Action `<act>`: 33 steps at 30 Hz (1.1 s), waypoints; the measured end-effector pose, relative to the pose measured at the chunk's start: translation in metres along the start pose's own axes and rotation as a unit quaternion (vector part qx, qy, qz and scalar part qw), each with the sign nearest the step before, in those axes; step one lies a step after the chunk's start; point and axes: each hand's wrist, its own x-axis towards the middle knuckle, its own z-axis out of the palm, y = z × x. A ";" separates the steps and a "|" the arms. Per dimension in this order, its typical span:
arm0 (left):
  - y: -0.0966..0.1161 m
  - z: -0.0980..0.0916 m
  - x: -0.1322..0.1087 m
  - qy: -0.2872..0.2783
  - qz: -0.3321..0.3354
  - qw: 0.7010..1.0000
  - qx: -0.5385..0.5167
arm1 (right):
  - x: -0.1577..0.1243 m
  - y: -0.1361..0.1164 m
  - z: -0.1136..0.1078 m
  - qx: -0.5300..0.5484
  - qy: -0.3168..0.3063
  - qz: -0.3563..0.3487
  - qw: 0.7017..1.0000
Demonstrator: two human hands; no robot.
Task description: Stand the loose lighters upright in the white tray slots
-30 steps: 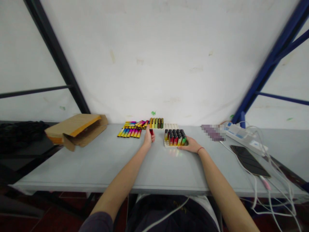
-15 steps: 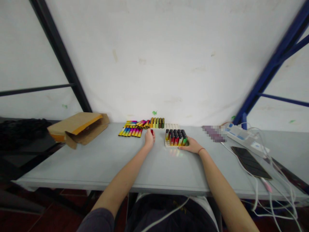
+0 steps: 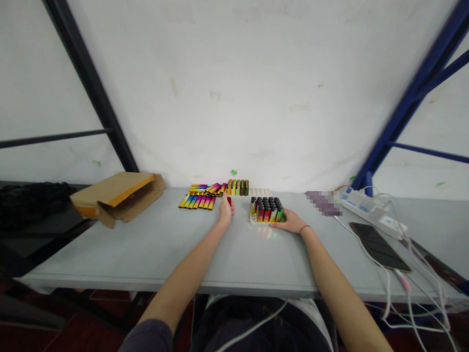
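Note:
My left hand (image 3: 225, 213) is closed around a red lighter (image 3: 229, 200), most of which the fingers hide. My right hand (image 3: 292, 222) grips the right front corner of a white tray (image 3: 258, 223). Black-topped lighters (image 3: 266, 212) in red, yellow and green stand upright in that tray, and a few slots show at its left front. Just beyond my left hand, several flat, bright-coloured sleeves or lighters (image 3: 198, 201) lie side by side, with more heaped behind them; I cannot tell which they are.
Near the wall stand a block of yellow-to-green cylinders (image 3: 238, 187) and another white slotted tray (image 3: 261, 192). An open cardboard box (image 3: 117, 193) lies at the left. To the right are a phone (image 3: 381, 247), a power strip (image 3: 373, 211) and loose white cables.
Both hands stay almost where they were, the left around the red lighter and the right at the tray. The whole view has shifted very slightly.

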 end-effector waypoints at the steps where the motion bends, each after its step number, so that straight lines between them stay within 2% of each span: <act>1: 0.000 0.000 0.000 0.000 0.000 1.000 0.003 | 0.000 0.000 0.000 -0.001 -0.002 0.000 1.000; 12: -0.001 -0.001 0.000 0.030 -0.001 0.999 -0.012 | 0.001 0.000 -0.001 -0.004 -0.009 -0.002 1.000; 15: 0.000 -0.001 0.000 0.015 -0.005 1.000 -0.016 | 0.000 -0.001 -0.001 -0.007 -0.004 0.001 1.000; 18: 0.002 0.001 -0.002 -0.029 -0.001 1.000 -0.001 | 0.000 -0.002 -0.001 -0.009 -0.003 0.000 1.000; 20: 0.004 0.002 -0.004 -0.060 0.033 0.997 0.028 | 0.000 -0.003 -0.001 -0.006 -0.003 0.002 1.000; 23: 0.009 0.003 -0.008 -0.103 0.127 0.984 0.072 | 0.000 -0.003 -0.002 -0.005 -0.005 0.005 1.000; 28: 0.020 0.003 -0.016 -0.129 0.283 0.940 0.142 | 0.000 -0.004 -0.003 -0.008 -0.007 -0.006 1.000; 30: 0.022 0.004 -0.020 -0.152 0.296 0.929 0.162 | 0.000 -0.004 -0.003 -0.005 -0.010 -0.009 1.000; 33: 0.019 0.006 -0.023 -0.187 0.273 0.925 0.187 | 0.000 -0.005 -0.002 0.000 -0.006 -0.010 1.000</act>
